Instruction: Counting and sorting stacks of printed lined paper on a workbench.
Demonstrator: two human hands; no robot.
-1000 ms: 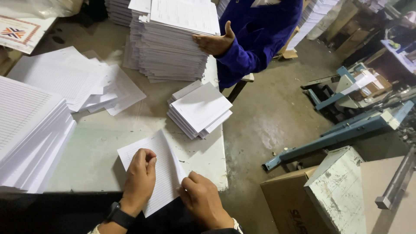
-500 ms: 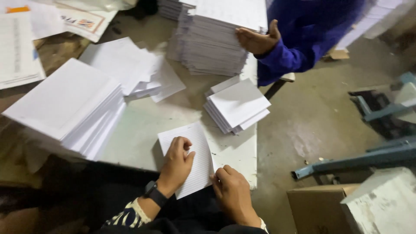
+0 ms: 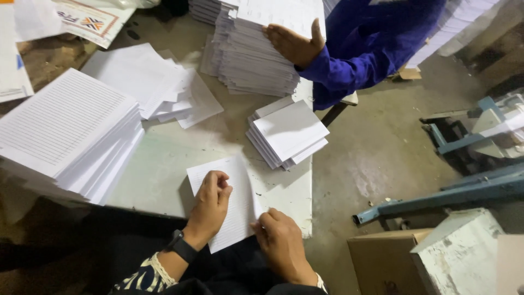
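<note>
Your left hand (image 3: 210, 199) lies knuckles-up on the white ruled paper sheet (image 3: 232, 199), fingers curled and pressing it flat onto the pale worn tabletop (image 3: 164, 164); your right hand (image 3: 281, 243) has its fingertips bunched against the sheet's near right edge, though whether they pinch the paper or only push on it cannot be told from here. The sheet sits at the near edge of the table, its lower corner hanging over towards your lap.

Starting at your left, the tall stack of white ruled sheets (image 3: 65, 136) leans outward at its near side and overhangs the table edge; a bump from your left elbow could spill it to the floor. Behind it, the loose fanned pile of white sheets (image 3: 153, 87) is already untidy and could slide further if brushed.

In the middle, the sheet under your hands is held down by one hand only; if your right hand drags while the left slackens, the paper may skew or crease crookedly.

To the right, the small squared stack of folded white sheets (image 3: 289, 134) sits close to the table's right edge, so a careless placing could tip it off. Beyond, a co-worker's hand (image 3: 295, 43) in a blue sleeve rests on the large ragged pile of white paper (image 3: 256, 54), which could shed sheets towards you.
</note>
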